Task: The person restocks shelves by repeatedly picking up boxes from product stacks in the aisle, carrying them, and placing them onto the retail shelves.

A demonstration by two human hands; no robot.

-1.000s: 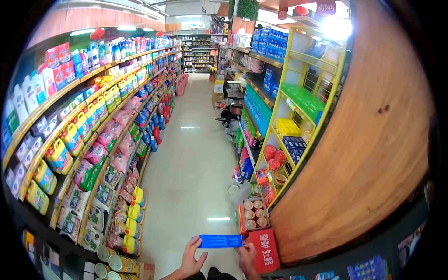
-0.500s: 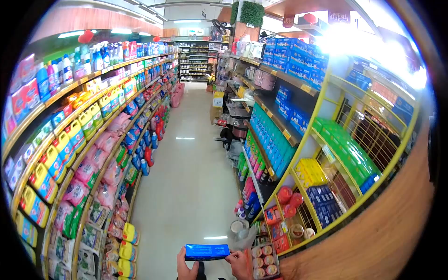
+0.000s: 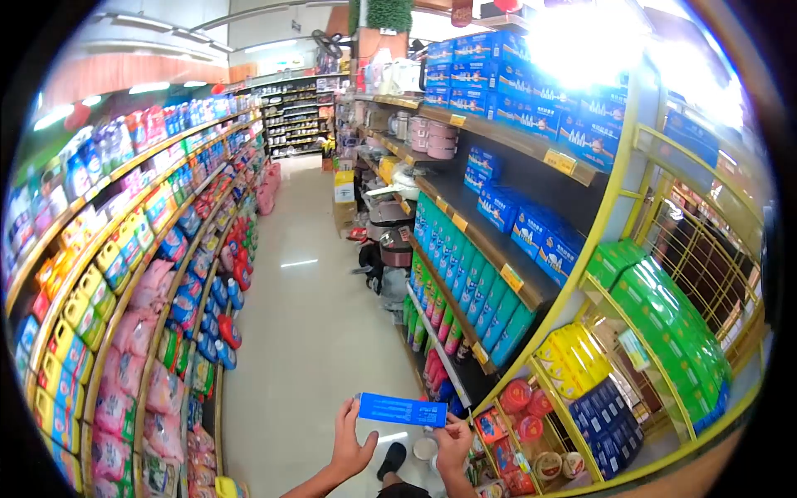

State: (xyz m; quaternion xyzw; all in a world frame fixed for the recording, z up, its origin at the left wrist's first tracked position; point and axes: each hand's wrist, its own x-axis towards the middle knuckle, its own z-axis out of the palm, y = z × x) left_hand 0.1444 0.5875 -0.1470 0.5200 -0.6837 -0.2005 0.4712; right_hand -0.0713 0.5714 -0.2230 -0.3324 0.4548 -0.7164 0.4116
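Note:
A long, flat blue box (image 3: 403, 409) with small pale print is held out in front of me, tilted slightly down to the right. My right hand (image 3: 454, 444) pinches its right end between thumb and fingers. At the opposite end, my left hand (image 3: 353, 444) has its fingers against the left edge and partly behind it, the thumb standing away below. Blue cartons (image 3: 544, 236) of a similar colour stand on the shelf to the right, above a row of teal spray cans (image 3: 465, 282).
Shelves of bottles and pink bags (image 3: 149, 332) line the left side. A yellow wire rack (image 3: 531, 357) at right holds green packs (image 3: 664, 324), yellow packs (image 3: 573, 361) and red-lidded jars (image 3: 516, 397). The pale aisle floor (image 3: 299, 332) runs to far shelves (image 3: 299, 116). My shoe (image 3: 391, 459) shows below.
My view has turned right and come nearer the right shelves. The blue box and both hands sit higher and further right, and the box now slopes down to the right.

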